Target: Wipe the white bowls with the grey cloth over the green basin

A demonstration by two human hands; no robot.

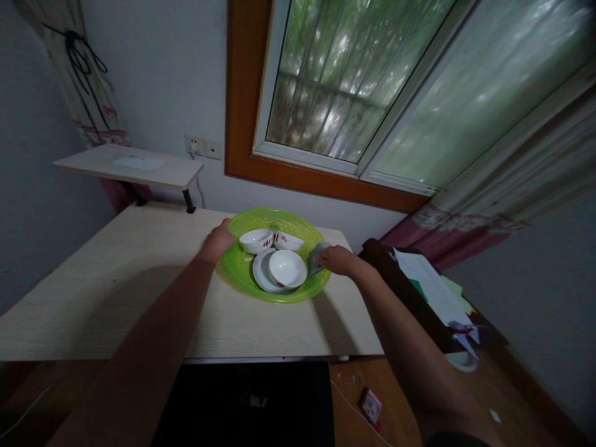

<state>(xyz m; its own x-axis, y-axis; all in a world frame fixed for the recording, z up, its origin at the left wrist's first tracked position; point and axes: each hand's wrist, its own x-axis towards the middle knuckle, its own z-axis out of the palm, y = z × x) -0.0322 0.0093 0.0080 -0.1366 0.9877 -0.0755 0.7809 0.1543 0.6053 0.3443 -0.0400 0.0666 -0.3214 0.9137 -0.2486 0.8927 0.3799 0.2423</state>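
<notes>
A bright green basin (239, 276) is in front of me over the desk, tilted a little toward me. Inside it are a white bowl (287, 268), a white plate (261, 273) partly under that bowl, and two patterned bowls (257, 239) (288, 241) toward the back. My left hand (218, 241) grips the basin's left rim, its fingertips mostly hidden. At the right rim, my right hand (336, 259) is closed on a grey cloth (317, 256), which hangs inside the basin. Whether that hand also holds the rim, I cannot tell.
A pale wooden desk (153, 273) carries a small raised shelf (135, 164) at its back left. Wall sockets (203, 147) and a barred window (344, 87) are behind. To the right stands a dark box (405, 292) with papers. A pink box (371, 406) and cable lie on the floor.
</notes>
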